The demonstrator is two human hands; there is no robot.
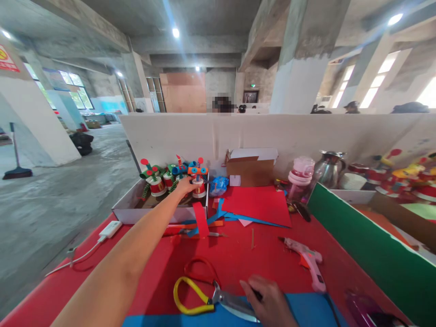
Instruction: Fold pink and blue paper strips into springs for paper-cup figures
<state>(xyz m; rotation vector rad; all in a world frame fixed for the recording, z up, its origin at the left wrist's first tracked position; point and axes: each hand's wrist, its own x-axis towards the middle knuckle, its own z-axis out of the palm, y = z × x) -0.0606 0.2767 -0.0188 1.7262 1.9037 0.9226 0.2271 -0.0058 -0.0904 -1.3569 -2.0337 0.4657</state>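
Probably steadying it, the left hand (185, 185) clamps fingers on an orange-headed, red-and-white figure (199, 190) inside a shallow white cardboard box (131, 215); right hand's (270, 300) finger state: cannot tell.

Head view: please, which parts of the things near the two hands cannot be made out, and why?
All in the head view:
Left hand: how firmly it holds the orange-headed figure; the hand hides some of its own fingers.
Dark item at the right hand: what it is; fingers cover it.
Scissors: blade ends, partly behind that hand.
Purple object: blurred, cut off by the bottom edge.
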